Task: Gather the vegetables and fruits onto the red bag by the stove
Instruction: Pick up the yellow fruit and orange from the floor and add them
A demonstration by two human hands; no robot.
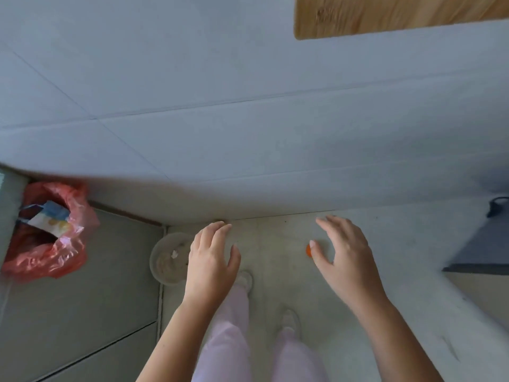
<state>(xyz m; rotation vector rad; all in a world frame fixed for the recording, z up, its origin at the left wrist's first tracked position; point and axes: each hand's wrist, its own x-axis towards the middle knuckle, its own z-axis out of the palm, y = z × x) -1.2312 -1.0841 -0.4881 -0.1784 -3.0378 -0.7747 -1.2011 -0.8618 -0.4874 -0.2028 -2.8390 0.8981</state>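
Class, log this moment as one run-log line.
left hand open, empty | right hand open, near small orange item | red bag far left

I read floor (275, 238) open toward 12 o'clock until the wall (248, 161) stops it. Bowl (165, 261) crowds 10 o'clock, red bag (55, 244) 9, dark object (484, 244) 3.

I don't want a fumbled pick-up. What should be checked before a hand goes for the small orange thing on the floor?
1. Right hand free: ok, fingers spread, holding nothing.
2. Left hand free: ok, open.
3. Orange thing in sight: ok, on the floor, partly behind the right thumb.
4. What it is: cannot tell, too small.
5. Red bag in sight: ok, at the far left, a packet inside.
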